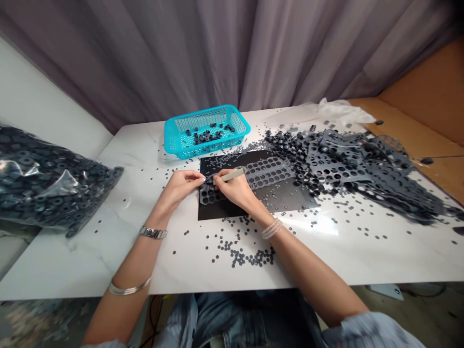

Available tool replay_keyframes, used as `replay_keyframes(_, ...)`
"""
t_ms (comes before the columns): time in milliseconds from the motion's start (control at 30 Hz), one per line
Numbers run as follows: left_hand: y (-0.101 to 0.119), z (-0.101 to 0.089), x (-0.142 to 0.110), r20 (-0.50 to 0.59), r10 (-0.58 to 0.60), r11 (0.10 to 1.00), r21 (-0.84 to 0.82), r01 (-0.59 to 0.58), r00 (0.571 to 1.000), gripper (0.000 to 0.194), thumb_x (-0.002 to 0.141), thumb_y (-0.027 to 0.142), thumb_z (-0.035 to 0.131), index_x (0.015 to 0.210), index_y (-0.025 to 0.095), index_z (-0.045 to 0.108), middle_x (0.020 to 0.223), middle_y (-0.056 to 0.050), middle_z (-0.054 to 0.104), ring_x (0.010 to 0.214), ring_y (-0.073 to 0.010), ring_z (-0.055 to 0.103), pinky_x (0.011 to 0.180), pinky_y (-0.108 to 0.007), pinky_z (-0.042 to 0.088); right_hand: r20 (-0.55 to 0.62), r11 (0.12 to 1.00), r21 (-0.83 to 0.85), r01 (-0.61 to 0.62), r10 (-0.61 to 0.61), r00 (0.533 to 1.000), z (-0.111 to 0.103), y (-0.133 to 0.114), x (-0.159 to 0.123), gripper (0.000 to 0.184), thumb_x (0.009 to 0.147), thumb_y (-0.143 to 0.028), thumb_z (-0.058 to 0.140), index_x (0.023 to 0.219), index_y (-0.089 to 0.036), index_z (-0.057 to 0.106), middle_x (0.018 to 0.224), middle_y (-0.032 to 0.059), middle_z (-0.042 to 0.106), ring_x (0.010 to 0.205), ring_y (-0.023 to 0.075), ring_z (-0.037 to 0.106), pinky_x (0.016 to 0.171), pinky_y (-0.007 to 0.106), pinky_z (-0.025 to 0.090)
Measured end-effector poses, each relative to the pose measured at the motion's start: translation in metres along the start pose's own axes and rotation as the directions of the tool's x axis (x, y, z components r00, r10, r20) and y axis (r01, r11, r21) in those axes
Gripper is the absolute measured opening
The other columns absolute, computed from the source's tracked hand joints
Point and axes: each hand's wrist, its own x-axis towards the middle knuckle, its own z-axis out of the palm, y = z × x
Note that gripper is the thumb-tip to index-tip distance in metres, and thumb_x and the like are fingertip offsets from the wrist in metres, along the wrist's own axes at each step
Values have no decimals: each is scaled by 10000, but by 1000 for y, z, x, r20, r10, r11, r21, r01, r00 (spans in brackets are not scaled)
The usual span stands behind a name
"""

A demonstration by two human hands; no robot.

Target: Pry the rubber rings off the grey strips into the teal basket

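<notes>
A grey perforated rubber strip (266,170) lies across a black mat (286,198) on the white table (108,232). My left hand (181,186) pinches the strip's near left end, fingers closed on it. My right hand (235,191) grips a pale thin stick tool (234,175) like a pen, its tip pointing up and right over the strip. Small black punched-out discs (250,256) lie scattered in front of the mat.
A turquoise basket (174,137) with several black rings stands behind the mat. A heap of punched grey sheets (366,166) fills the right side. A clear bag of black rings (43,179) lies at the left. Crumpled white plastic (342,110) sits at the back right.
</notes>
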Motion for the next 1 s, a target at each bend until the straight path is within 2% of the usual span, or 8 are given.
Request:
replay_keyframes(167, 2, -6, 0, 48, 99, 978, 178, -106, 994, 179, 711, 274, 692, 840, 161, 742, 872, -84, 719, 796, -190, 628, 770, -307, 463, -29, 986, 164, -43, 48, 998, 1, 6, 2, 246, 867, -259, 507, 683, -170, 644, 644, 26, 676, 609, 150, 619, 593, 236, 432)
replay_keyframes(267, 3, -11, 1, 54, 149, 944, 288, -159, 987, 222, 735, 275, 650, 913, 171, 733, 920, -78, 715, 811, -196, 619, 768, -315, 467, -73, 978, 204, -34, 50, 996, -3, 8, 3, 250, 920, -310, 452, 861, -175, 654, 679, 15, 681, 645, 153, 640, 619, 236, 447)
replay_keyframes(367, 0, -14, 2, 79, 202, 868, 448, -216, 976, 226, 718, 262, 652, 918, 183, 721, 921, -60, 701, 800, -195, 600, 771, -326, 466, -86, 996, 68, 51, -45, 995, -6, 7, 2, 306, 983, -350, 361, 1045, -202, 622, 697, 6, 661, 679, 160, 642, 673, 251, 444)
replay_keyframes(433, -2, -12, 1, 102, 217, 813, 531, -237, 971, 208, 700, 254, 663, 891, 189, 711, 923, -53, 682, 804, -194, 588, 778, -329, 465, -45, 986, -112, 122, -127, 991, -3, 7, 0, 303, 993, -341, 365, 994, -198, 632, 750, 30, 656, 740, 176, 633, 715, 270, 436)
replay_keyframes(567, -4, -7, -2, 96, 233, 746, 621, -241, 968, 187, 689, 244, 676, 867, 192, 700, 885, -43, 626, 793, -189, 572, 766, -325, 459, 66, 895, -384, 226, -218, 974, 10, 7, -1, 177, 942, -284, 504, 900, -177, 640, 915, 91, 629, 907, 218, 566, 779, 296, 434)
replay_keyframes(833, -5, -6, -6, 94, 247, 674, 698, -241, 964, 202, 724, 275, 700, 916, 213, 705, 833, -31, 575, 860, -212, 571, 817, -340, 431, 178, 832, -490, 259, -196, 964, 19, 5, 1, 155, 909, -180, 481, 904, -158, 635, 912, 108, 588, 887, 228, 514, 774, 316, 437)
replay_keyframes(933, -4, -6, -10, 80, 242, 653, 724, -223, 967, 193, 739, 275, 704, 925, 225, 693, 879, -34, 587, 897, -219, 567, 848, -345, 421, 151, 830, -509, 229, -175, 973, 18, 6, 0, 161, 885, -155, 477, 858, -149, 636, 861, 110, 596, 844, 225, 523, 764, 312, 427)
replay_keyframes(1000, -3, -6, -12, 74, 241, 639, 738, -216, 968, 184, 748, 278, 704, 927, 238, 685, 912, -34, 590, 931, -227, 559, 858, -349, 416, 84, 828, -534, 171, -149, 985, 8, 10, 1, 152, 855, -150, 495, 826, -140, 644, 821, 114, 609, 809, 229, 536, 742, 315, 421)
